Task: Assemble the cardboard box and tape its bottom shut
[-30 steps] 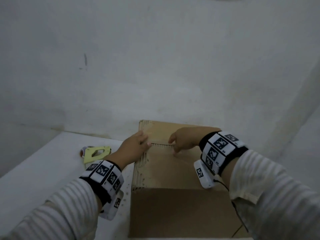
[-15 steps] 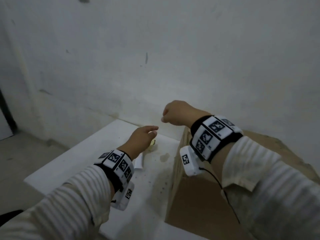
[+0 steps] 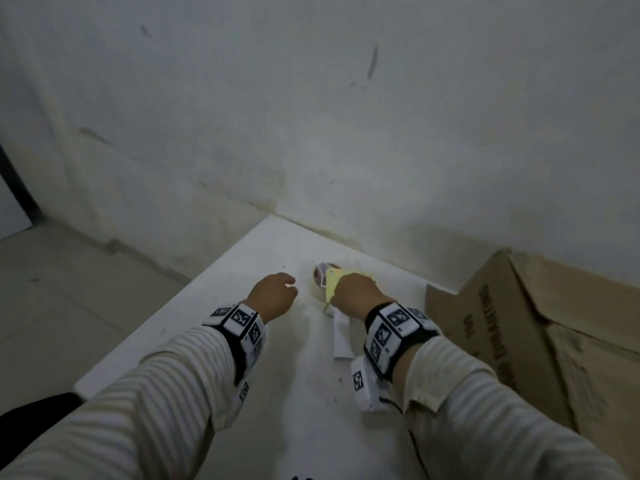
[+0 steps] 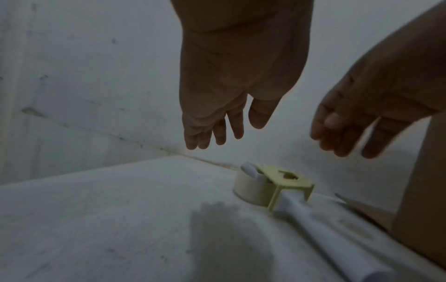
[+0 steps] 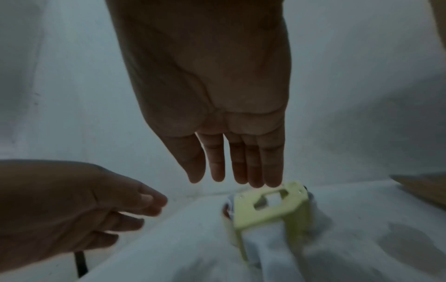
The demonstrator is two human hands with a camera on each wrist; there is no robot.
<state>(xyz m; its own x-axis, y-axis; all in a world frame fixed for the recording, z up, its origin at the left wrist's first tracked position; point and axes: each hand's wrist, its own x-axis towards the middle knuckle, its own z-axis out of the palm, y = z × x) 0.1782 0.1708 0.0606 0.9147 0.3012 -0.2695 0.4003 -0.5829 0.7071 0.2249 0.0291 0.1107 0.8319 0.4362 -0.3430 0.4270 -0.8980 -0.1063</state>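
The brown cardboard box [image 3: 540, 327] stands at the right of the white table [image 3: 194, 323], apart from both hands. A tape dispenser [image 3: 330, 280] with a pale yellow frame, a roll of tape and a white handle lies near the wall; it also shows in the left wrist view [image 4: 272, 186] and the right wrist view [image 5: 270, 204]. My right hand [image 3: 353, 292] hovers just above the dispenser with straight fingers [image 5: 241, 164], not touching it. My left hand [image 3: 277, 296] hangs to its left, fingers [image 4: 212, 131] relaxed and empty.
A grey, stained wall [image 3: 311, 133] runs behind the table. The table's left edge drops to a bare floor [image 3: 52, 289]. A thin black cable [image 3: 414, 441] trails from my right wrist.
Both hands have left the box top and moved left across the table to the tape dispenser. My head has turned left, so the box now sits at the right edge.
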